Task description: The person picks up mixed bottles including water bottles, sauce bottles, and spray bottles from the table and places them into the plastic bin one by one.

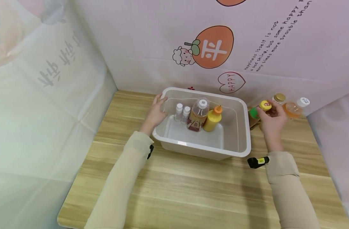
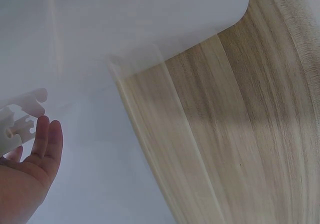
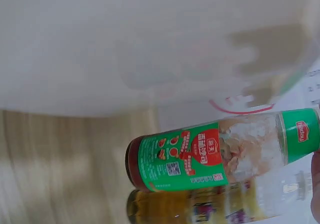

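Note:
My left hand (image 1: pixel 156 115) grips the left rim of a white plastic bin (image 1: pixel 202 147), with its thumb on the inner side. In the left wrist view the fingers (image 2: pixel 47 144) show beside pale plastic. My right hand (image 1: pixel 273 122), just past the bin's right end, holds a sauce bottle by its neck, near the yellow cap (image 1: pixel 265 105). The right wrist view shows this sauce bottle (image 3: pixel 180 156) with its green and red label and reddish contents; only a sliver of the hand shows there.
Inside the bin stand two small white-capped bottles (image 1: pixel 178 112), a larger clear bottle (image 1: pixel 198 116) with dark red contents and a yellow squeeze bottle (image 1: pixel 212 121). Beyond my right hand are a gold-capped jar (image 1: pixel 278 97) and an amber bottle (image 1: pixel 294 109). A printed cloth (image 1: pixel 151 41) hangs behind the wooden table (image 1: pixel 185 184).

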A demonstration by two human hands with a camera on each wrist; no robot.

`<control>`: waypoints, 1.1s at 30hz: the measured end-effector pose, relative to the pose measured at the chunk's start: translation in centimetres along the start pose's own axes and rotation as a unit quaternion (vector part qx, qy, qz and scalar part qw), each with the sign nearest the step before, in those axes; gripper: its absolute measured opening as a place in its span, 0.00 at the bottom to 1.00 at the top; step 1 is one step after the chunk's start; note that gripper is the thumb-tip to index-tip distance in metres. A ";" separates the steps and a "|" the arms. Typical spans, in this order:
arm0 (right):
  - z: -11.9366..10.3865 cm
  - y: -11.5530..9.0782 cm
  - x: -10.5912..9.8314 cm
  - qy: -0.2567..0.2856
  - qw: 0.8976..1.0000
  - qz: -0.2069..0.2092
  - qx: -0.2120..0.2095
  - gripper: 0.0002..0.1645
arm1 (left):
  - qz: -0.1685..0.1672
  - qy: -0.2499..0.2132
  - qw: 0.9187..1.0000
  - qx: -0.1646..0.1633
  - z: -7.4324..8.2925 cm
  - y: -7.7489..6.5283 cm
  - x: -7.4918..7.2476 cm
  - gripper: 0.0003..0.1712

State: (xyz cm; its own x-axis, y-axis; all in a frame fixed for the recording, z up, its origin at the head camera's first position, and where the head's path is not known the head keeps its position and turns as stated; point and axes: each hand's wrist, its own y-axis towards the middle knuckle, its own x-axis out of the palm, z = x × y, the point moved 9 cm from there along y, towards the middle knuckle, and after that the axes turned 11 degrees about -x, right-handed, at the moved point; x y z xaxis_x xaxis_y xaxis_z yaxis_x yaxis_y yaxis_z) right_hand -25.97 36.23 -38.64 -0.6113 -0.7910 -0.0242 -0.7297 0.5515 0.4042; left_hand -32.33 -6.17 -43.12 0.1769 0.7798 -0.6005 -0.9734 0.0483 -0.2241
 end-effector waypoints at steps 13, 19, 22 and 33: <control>-3.6 0.8 -1.6 0.117 0.991 0.063 0.006 0.24 | 0.000 0.005 1.000 -0.006 -0.1 0.0 0.0 0.42; -5.5 1.5 -2.7 0.161 0.981 0.111 -0.014 0.24 | -0.001 0.007 1.000 -0.008 0.0 -0.1 0.0 0.42; -6.4 1.8 -2.9 0.187 0.974 0.127 -0.021 0.26 | 0.000 0.007 1.000 -0.009 -0.1 0.0 0.0 0.42; -9.8 1.9 -3.5 0.231 0.958 0.152 -0.075 0.27 | 0.000 0.014 1.000 -0.005 0.0 0.1 0.0 0.42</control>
State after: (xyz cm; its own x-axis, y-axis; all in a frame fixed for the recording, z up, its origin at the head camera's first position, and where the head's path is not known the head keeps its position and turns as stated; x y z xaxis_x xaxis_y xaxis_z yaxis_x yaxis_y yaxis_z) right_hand -22.21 37.39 -28.83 -0.5627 -0.6513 0.5090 -0.4661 0.7585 0.4554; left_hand -32.43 -6.18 -43.11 0.1801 0.7619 -0.6221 -0.9722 0.0417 -0.2304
